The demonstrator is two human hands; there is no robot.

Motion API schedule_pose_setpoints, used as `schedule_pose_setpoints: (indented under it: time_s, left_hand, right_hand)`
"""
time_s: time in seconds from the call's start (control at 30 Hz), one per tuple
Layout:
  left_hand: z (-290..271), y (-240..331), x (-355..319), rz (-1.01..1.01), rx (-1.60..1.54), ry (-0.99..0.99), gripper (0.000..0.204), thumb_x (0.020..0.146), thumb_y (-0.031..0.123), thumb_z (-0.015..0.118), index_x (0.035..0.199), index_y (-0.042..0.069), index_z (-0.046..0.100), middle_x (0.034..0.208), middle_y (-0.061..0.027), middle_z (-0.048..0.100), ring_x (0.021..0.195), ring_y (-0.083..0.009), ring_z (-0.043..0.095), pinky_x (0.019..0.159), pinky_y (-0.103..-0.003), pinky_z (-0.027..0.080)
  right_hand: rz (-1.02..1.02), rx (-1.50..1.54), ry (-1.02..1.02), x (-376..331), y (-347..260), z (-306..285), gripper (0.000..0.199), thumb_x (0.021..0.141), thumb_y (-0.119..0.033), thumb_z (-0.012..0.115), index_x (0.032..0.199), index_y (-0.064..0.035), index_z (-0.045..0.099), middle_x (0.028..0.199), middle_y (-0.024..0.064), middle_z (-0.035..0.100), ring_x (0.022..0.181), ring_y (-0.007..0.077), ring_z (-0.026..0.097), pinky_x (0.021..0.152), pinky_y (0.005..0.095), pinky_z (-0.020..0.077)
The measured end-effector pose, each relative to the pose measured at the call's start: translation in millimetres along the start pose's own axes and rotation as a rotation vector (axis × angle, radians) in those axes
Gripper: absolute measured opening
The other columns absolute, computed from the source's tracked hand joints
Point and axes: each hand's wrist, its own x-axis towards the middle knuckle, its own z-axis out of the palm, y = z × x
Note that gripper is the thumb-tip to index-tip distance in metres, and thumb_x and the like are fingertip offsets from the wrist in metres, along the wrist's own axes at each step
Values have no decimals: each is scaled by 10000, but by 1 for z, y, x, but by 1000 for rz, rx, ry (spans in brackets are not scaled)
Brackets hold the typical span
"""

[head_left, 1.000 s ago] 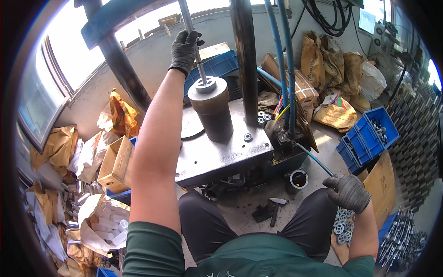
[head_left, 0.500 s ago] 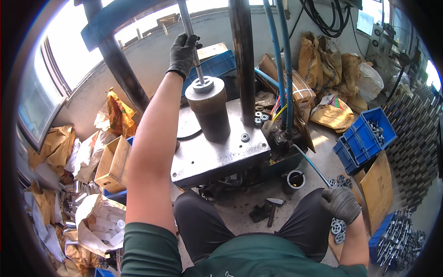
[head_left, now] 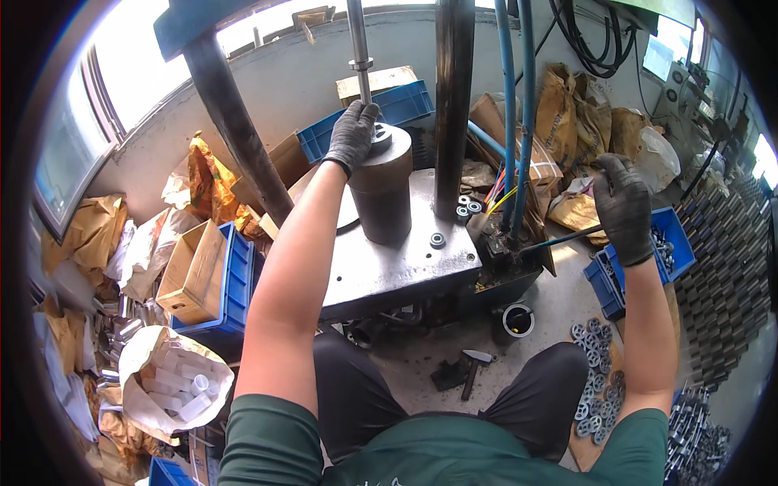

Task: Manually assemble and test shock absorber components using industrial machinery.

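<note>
A dark metal cylinder (head_left: pixel 381 198) stands upright on the press's steel table (head_left: pixel 389 271). At its top my gloved left hand (head_left: pixel 353 136) has its fingers around the lower end of an upright steel rod (head_left: pixel 358 36), which bears a collar above the hand. A spoked metal disc (head_left: pixel 381 139) shows in the cylinder's top beside my fingers, partly hidden by them. To the right, my gloved right hand (head_left: pixel 624 206) is raised, its fingers loosely bent and apart. A thin blue lever (head_left: pixel 563 239) runs up to the heel of this hand; its end is hidden there.
Small bearing rings (head_left: pixel 438 240) lie on the table. Dark press columns (head_left: pixel 451 105) and blue hoses (head_left: pixel 527 121) rise behind. On the floor are a hammer (head_left: pixel 472 373), a round pot (head_left: pixel 517 321) and several spoked discs (head_left: pixel 600 381). Blue crates (head_left: pixel 243 275) flank the work area.
My left hand has come down the rod to the cylinder's top. My right hand has moved up from beside my knee, and the lever has swung up with it. The view has shifted slightly.
</note>
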Motion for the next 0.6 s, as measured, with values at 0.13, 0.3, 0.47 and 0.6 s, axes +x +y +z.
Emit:
schedule_pose_setpoints:
  time_s: [0.13, 0.3, 0.47, 0.6]
  left_hand:
    - [-4, -8, 2, -6, -34, 22, 369, 1105, 398, 554, 1110, 51, 680, 945, -98, 736, 870, -203, 677, 841, -358, 529]
    - [-8, -14, -1, -36, -42, 28, 379, 1100, 398, 569, 1119, 36, 677, 933, -109, 738, 864, -209, 689, 826, -363, 539]
    - [0, -5, 0, -48, -64, 21, 384, 1092, 404, 589, 1136, 30, 668, 911, -107, 728, 831, -205, 675, 799, -356, 538]
    - [-2, -9, 3, -40, -49, 25, 380, 1087, 400, 599, 1145, 30, 667, 915, -103, 726, 822, -200, 667, 798, -350, 535]
  right_hand:
    - [49, -39, -44, 18, -3, 9, 321, 948, -97, 622, 1250, -15, 694, 1184, 209, 715, 951, 375, 729, 866, 431, 587]
    - [173, -70, -517, -39, -32, -41, 352, 909, -102, 571, 1224, -11, 698, 1138, 242, 716, 983, 415, 714, 914, 465, 574]
    - [196, 167, -1129, -149, -51, -91, 266, 886, -246, 637, 1040, -60, 749, 940, 194, 736, 922, 399, 711, 847, 483, 564]
    - [192, 91, -1114, -195, -66, -89, 234, 891, -264, 640, 946, -56, 732, 881, 203, 718, 865, 407, 707, 797, 500, 556]
